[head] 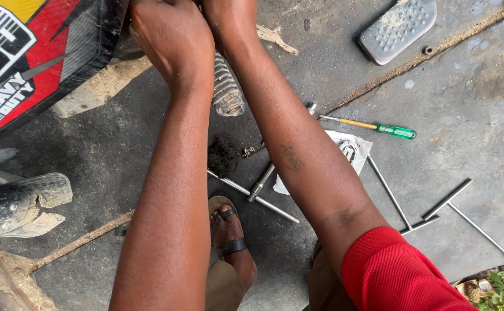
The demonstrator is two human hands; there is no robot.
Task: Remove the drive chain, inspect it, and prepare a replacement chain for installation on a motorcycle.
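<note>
Red and black bodywork (27, 52) fills the top left corner. The left hand (168, 37) presses against its edge, fingers hidden, so I cannot tell whether its grip is closed. Just beside it the right hand (229, 17) reaches down at the top edge, its grip likewise out of sight. Between the forearms stands a dirty coil spring (227, 89). On the concrete floor (471, 86) lie a T-wrench (257, 193), a green screwdriver (378, 128) and a metal footplate (399, 29).
</note>
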